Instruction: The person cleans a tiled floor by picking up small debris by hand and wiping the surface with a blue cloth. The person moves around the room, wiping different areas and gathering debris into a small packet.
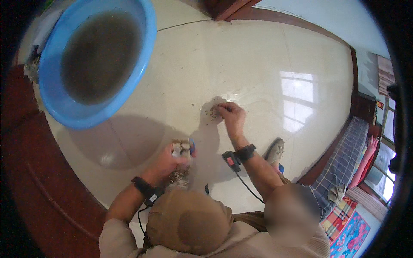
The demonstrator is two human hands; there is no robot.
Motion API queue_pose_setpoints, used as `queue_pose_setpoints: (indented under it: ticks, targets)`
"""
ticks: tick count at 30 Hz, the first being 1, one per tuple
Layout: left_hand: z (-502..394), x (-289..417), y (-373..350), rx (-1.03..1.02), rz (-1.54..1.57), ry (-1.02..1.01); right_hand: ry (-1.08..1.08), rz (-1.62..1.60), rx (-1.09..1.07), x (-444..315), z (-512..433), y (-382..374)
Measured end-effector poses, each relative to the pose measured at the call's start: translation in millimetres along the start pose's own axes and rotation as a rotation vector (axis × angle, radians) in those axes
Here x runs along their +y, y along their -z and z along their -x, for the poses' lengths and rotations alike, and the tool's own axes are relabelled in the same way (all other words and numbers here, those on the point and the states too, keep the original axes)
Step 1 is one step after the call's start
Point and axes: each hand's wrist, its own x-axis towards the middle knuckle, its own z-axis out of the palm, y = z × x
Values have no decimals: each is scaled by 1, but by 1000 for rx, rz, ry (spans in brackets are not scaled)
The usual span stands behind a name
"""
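Note:
My left hand (169, 163), lower centre, grips a small box-like object (181, 147) with whitish and brown parts; a bit of blue shows at its right side. What exactly it is cannot be told. Up and to the right, my right hand (232, 113) reaches down to the pale tiled floor (180, 80), thumb and fingertips drawn together beside small dark crumbs (212, 113). Whether the fingertips pinch a crumb is too small to see. Both wrists wear black straps with cabled devices.
A large blue plastic basin (146, 61) of murky water stands at the upper left. Dark red furniture (48, 180) borders the left. A shoe (276, 150) is right of my right forearm. Checked cloth (342, 154) hangs at the right, near windows.

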Motion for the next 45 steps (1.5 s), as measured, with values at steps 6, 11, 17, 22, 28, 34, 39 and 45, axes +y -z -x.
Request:
queue_pose_setpoints:
  ticks: [6, 11, 17, 22, 28, 34, 39, 45]
  targets:
    - [-24, 24, -12, 107, 157, -192, 51, -141, -263, -41, 51, 4]
    - [-33, 27, -15, 131, 79, -231, 436, 10, -431, -47, 70, -19]
    - [-31, 30, -13, 154, -10, -142, 647, 190, -445, -47, 68, -22]
    - [-30, 29, -11, 75, -7, -122, 652, 173, -468, -45, 68, -20]
    - [-27, 29, -11, 62, 21, -122, 409, 12, -458, -27, 52, 7]
    - [-2, 32, 2, 85, -23, -164, 201, 25, 137, 22, 13, 17]
    - [18, 32, 11, 160, 1, -174, 323, -146, 129, 22, 9, -46]
    - [24, 41, 7, 191, -178, -153, 475, -192, -31, -18, -12, -74]
